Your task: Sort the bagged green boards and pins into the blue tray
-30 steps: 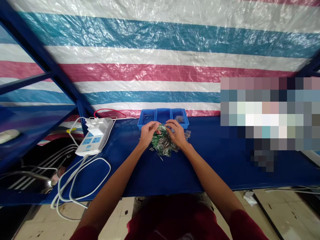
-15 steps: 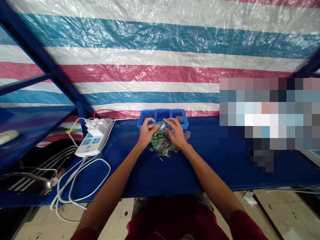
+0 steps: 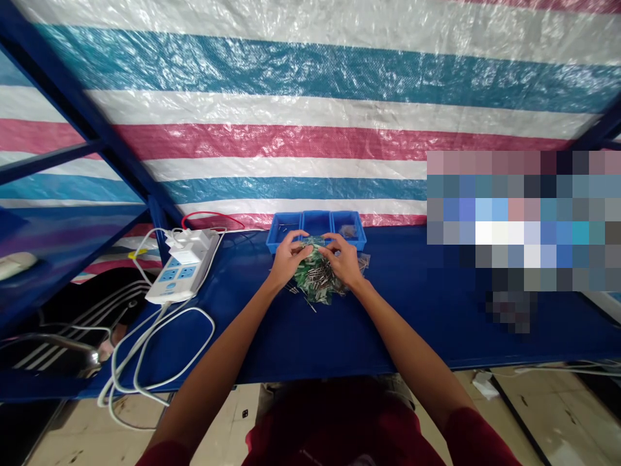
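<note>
My left hand [image 3: 290,257] and my right hand [image 3: 341,257] pinch a small clear packet with green on it [image 3: 314,241] from both sides, with thumbs and fingers closed. Below the packet lies a pile of green packets and thin metal pins [image 3: 316,278] on the blue table. A few loose pins [image 3: 309,304] are at the pile's front left. Just behind my hands stands a blue three-compartment tray [image 3: 360,243]. Its left compartment holds a few thin pieces, and the right one holds small clear packets.
At the left a white power strip [image 3: 182,278] carries a white plug adapter [image 3: 190,247], with looped white cables [image 3: 140,353] over the table's front edge. Blue frame bars and a striped sheet [image 3: 291,139] stand behind. The right side is pixelated.
My right hand has closed its fingers on the packet's right side, where they were apart from it before. The packet now sits slightly lower and flatter between both hands.
</note>
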Available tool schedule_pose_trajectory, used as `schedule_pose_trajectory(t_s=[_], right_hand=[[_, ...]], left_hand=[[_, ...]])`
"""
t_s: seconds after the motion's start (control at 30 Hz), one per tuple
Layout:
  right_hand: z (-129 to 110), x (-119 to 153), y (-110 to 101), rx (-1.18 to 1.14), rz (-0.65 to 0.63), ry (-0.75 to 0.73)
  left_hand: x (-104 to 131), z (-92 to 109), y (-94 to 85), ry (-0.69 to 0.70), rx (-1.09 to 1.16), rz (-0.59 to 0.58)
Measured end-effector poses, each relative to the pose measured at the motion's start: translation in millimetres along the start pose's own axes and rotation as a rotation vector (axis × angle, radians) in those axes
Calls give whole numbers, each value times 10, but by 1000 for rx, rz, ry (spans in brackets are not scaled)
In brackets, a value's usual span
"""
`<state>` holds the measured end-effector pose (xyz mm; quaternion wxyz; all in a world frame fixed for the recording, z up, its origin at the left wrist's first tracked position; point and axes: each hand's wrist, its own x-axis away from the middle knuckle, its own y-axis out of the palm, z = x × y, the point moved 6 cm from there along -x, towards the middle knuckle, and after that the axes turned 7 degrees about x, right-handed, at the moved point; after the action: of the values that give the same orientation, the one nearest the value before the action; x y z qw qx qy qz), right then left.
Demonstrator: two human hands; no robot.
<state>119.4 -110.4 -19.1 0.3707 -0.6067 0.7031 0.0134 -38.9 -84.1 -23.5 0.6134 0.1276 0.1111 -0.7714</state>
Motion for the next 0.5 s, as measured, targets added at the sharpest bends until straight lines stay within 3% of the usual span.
schedule_pose_trajectory(t_s=[0.07,0.27,0.37,0.5], right_hand=[[-38,10,-16,-24,8,-9],[-123,20,-30,97,85,-257],[-41,4,2,114,75,-217],[41,-8,2,96,60,-53]], left_hand=[[6,16,-6,-4,55,37],[2,53,17,-17,75,31],[-5,88,19,32,-17,-8],[-6,129,-5,127,-186,-4]])
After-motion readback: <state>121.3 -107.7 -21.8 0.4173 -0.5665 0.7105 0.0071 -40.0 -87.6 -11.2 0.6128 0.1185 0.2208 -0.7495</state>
